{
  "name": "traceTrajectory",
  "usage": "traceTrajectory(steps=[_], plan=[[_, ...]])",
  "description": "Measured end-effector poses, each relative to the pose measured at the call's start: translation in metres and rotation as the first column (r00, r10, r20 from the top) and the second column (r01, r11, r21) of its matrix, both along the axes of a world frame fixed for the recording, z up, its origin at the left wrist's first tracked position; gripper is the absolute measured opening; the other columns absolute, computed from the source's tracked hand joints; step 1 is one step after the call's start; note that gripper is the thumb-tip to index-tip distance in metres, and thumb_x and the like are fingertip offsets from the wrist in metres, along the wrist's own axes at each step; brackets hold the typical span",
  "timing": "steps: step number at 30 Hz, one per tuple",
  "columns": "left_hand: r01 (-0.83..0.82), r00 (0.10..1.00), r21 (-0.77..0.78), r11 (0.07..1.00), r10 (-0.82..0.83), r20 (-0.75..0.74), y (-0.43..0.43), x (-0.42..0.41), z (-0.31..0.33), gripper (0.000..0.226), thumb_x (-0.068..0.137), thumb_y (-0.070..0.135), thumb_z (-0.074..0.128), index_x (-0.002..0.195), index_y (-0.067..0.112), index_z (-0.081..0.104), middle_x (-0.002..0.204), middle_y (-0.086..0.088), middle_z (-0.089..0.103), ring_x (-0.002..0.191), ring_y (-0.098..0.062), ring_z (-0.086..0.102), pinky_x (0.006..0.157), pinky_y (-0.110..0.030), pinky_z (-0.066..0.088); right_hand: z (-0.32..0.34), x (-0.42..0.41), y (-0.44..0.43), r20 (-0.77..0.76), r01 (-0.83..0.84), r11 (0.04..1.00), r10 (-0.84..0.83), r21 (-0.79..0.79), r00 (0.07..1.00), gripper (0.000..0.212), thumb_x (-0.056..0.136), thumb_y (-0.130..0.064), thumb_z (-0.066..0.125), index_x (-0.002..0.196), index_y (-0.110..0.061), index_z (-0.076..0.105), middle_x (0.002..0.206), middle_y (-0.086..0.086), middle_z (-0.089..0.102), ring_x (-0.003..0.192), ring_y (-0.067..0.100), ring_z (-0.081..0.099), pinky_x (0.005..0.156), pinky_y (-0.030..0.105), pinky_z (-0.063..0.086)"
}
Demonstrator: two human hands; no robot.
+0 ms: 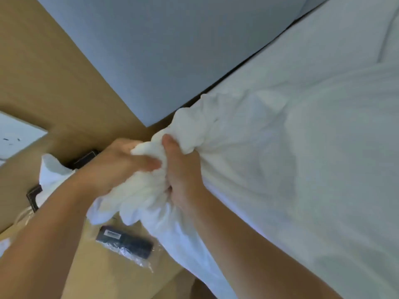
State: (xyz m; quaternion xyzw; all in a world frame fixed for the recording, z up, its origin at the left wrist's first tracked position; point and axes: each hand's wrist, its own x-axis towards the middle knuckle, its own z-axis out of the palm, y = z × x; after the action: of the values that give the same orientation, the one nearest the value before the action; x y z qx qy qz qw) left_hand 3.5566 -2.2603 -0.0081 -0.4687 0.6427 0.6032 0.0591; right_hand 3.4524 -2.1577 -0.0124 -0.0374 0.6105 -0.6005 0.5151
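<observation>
Sheet [248,137] bunched at the bed [345,35] corner; left grip [116,167] and right grip [183,171] both clenched on it. Risk: hanging tail drags over the table [90,266], likely sweeps the bagged remote [125,242] off its edge.

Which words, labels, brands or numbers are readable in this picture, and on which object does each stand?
Nothing is readable here.
Small pale label on the black remote control in clear plastic wrap: too blurred to read.
Dark marks on the flat white surface at far left: too small to read.
Crumpled white cloth: no print visible.
</observation>
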Motion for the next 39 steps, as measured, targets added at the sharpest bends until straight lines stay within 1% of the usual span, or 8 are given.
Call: traceTrajectory(steps=[5, 9, 13, 18, 22, 25, 33, 39], plan=[[0.138, 0.906, -0.193, 0.971, -0.045, 0.421, -0.021, -0.057, -0.094, 0.019, 0.087, 0.033, 0.059, 0.083, 0.016, 0.066, 0.087, -0.007, 0.067, 0.088, -0.03, 0.063, 0.078, -0.04, 0.049, -0.095, -0.051, -0.016, -0.236, -0.231, 0.897, 0.334, 0.377, 0.912, 0.034, 0.093, -0.04, 0.051, 0.104, -0.009, 0.058, 0.092, 0.0, 0.058, 0.096, 0.022, 0.058, 0.083, 0.027, 0.042], [0.39, 0.699, -0.143, 0.91, -0.192, 0.689, -0.02, -0.059, -0.146, 0.04, 0.087, 0.047, 0.05, 0.11, 0.014, 0.056, 0.104, -0.005, 0.061, 0.095, -0.027, 0.058, 0.081, -0.039, 0.048, -0.124, -0.1, 0.034, -0.789, 0.043, 0.889, 0.381, 0.455, 0.482, 0.027, 0.081, -0.025, 0.07, 0.096, -0.008, 0.056, 0.091, 0.003, 0.055, 0.091, 0.027, 0.053, 0.081, 0.027, 0.034], [0.231, 0.868, -0.155, 0.961, -0.132, 0.479, -0.022, -0.067, -0.151, 0.044, 0.083, 0.044, 0.057, 0.116, 0.015, 0.05, 0.107, -0.004, 0.058, 0.09, -0.023, 0.055, 0.075, -0.034, 0.044, -0.127, -0.13, 0.074, -0.698, 0.171, 0.679, 0.671, 0.714, 0.25, 0.067, 0.076, -0.037, 0.074, 0.131, -0.006, 0.051, 0.136, 0.023, 0.043, 0.126, 0.041, 0.039, 0.098, 0.048, 0.03], [0.109, 0.936, -0.19, 0.976, -0.036, 0.351, -0.007, -0.083, -0.147, 0.069, 0.076, 0.069, 0.054, 0.119, 0.015, 0.05, 0.1, 0.007, 0.054, 0.091, -0.017, 0.052, 0.076, -0.033, 0.042, -0.134, -0.14, 0.082, -0.76, 0.116, 0.753, 0.649, 0.647, 0.031, 0.012, 0.074, -0.004, 0.075, 0.081, 0.002, 0.068, 0.103, 0.024, 0.063, 0.091, 0.045, 0.06, 0.075, 0.047, 0.048], [0.196, 0.913, -0.414, 0.889, -0.011, 0.408, -0.001, -0.083, -0.142, 0.069, 0.066, 0.079, 0.054, 0.096, 0.017, 0.045, 0.076, 0.005, 0.052, 0.078, -0.021, 0.054, 0.064, -0.031, 0.041, -0.135, -0.15, 0.081, -0.715, 0.223, 0.682, 0.633, 0.697, 0.298, 0.06, 0.079, -0.022, 0.072, 0.125, 0.008, 0.048, 0.128, 0.03, 0.045, 0.115, 0.045, 0.044, 0.094, 0.047, 0.039], [0.281, 0.867, -0.437, 0.854, -0.031, 0.497, -0.001, -0.082, -0.138, 0.073, 0.067, 0.078, 0.054, 0.1, 0.014, 0.043, 0.081, -0.002, 0.055, 0.076, -0.023, 0.056, 0.062, -0.032, 0.044, -0.134, -0.149, 0.071, -0.584, 0.217, 0.556, 0.654, 0.802, 0.481, 0.036, 0.095, -0.025, 0.05, 0.117, 0.003, 0.045, 0.118, 0.024, 0.051, 0.111, 0.04, 0.049, 0.084, 0.041, 0.038], [0.159, 0.986, -0.654, 0.74, -0.151, 0.068, 0.046, -0.167, -0.096, 0.073, 0.084, 0.049, 0.059, 0.141, 0.012, 0.034, 0.14, -0.011, 0.041, 0.127, -0.03, 0.038, 0.1, -0.041, 0.032, -0.055, -0.13, 0.142, -0.607, 0.242, 0.559, 0.686, 0.793, 0.403, 0.011, 0.097, -0.022, 0.042, 0.094, -0.011, 0.043, 0.055, -0.006, 0.037, 0.06, 0.034, 0.053, 0.055, 0.032, 0.028], [0.43, 0.893, -0.488, 0.759, -0.282, 0.35, 0.093, -0.243, -0.103, 0.038, 0.095, 0.036, 0.048, 0.122, 0.009, 0.048, 0.125, -0.01, 0.054, 0.116, -0.028, 0.051, 0.091, -0.038, 0.04, -0.044, -0.148, 0.154, -0.488, -0.071, 0.631, 0.662, 0.773, 0.569, 0.022, 0.09, -0.043, 0.054, 0.083, -0.024, 0.047, 0.073, -0.008, 0.052, 0.066, 0.009, 0.052, 0.057, 0.017, 0.034]])
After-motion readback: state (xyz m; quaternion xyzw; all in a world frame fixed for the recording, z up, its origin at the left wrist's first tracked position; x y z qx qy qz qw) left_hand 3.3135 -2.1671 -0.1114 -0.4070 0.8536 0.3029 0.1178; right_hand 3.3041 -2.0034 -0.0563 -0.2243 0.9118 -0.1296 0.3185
